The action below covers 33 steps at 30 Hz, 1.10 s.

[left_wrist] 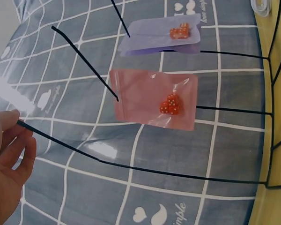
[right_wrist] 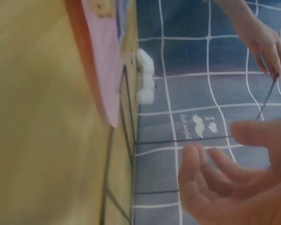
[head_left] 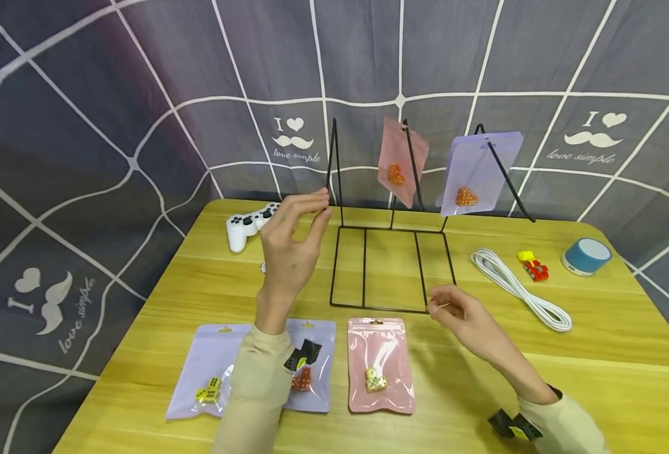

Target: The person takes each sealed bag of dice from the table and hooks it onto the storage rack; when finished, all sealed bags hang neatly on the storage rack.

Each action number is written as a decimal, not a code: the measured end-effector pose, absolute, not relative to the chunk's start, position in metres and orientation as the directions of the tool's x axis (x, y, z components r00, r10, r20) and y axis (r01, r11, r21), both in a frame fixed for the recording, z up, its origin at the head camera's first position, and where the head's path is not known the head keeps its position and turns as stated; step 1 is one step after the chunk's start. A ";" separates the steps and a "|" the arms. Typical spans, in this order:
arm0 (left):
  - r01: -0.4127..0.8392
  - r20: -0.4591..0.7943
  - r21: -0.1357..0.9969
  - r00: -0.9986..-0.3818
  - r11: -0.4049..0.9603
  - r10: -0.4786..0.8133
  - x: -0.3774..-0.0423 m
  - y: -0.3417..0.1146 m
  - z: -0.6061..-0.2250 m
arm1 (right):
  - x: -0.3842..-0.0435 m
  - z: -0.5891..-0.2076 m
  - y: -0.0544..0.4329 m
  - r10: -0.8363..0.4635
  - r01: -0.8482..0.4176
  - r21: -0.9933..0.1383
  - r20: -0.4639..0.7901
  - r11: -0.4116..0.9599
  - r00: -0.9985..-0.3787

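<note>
A black wire rack (head_left: 391,265) stands mid-table with three slanted prongs. My left hand (head_left: 324,205) is raised and pinches the tip of the leftmost, bare prong (left_wrist: 61,140); the right wrist view shows the same pinch. A pink pouch (head_left: 402,161) with red dice hangs on the middle prong and a purple pouch (head_left: 478,173) on the right one. My right hand (head_left: 439,307) hovers at the rack's front right corner, its fingers (right_wrist: 196,168) loosely curled and holding nothing. Three pouches lie in front: purple (head_left: 209,369), purple (head_left: 317,372) partly under my left forearm, and pink (head_left: 379,366).
A white game controller (head_left: 246,224) lies at the back left of the wooden table (head_left: 595,378). At the right are a coiled white cable (head_left: 518,287), a small toy car (head_left: 533,265) and a blue round speaker (head_left: 586,255). A grey patterned cloth hangs behind.
</note>
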<state>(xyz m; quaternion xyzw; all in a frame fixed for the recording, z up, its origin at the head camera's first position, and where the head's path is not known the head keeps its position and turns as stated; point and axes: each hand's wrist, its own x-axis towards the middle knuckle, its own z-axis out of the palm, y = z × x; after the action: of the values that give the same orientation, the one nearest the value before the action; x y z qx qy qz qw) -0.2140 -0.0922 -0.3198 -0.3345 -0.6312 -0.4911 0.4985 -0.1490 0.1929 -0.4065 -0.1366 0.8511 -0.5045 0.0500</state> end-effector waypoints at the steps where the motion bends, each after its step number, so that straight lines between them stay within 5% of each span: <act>1: 0.911 0.958 0.286 -0.280 0.296 -0.064 -0.214 -0.093 -0.320 | -0.147 -0.409 0.192 -0.304 -0.188 -0.866 0.043 0.464 -0.952; 18: 0.910 0.960 0.281 -0.273 0.306 -0.070 -0.214 -0.093 -0.319 | -0.125 -0.440 0.174 -0.605 -0.263 -0.818 -0.125 0.512 -0.787; 33: 0.910 0.957 0.290 -0.278 0.297 -0.082 -0.214 -0.092 -0.320 | -0.119 -0.448 0.159 -0.515 -0.234 -0.771 -0.140 0.592 -0.845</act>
<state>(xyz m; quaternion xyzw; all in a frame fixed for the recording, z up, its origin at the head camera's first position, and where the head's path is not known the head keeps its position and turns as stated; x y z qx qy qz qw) -0.2144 -0.0922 -0.3201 -0.3290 -0.6293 -0.4930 0.5027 -0.1190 0.1591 -0.4481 -0.2141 0.8745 -0.3975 0.1772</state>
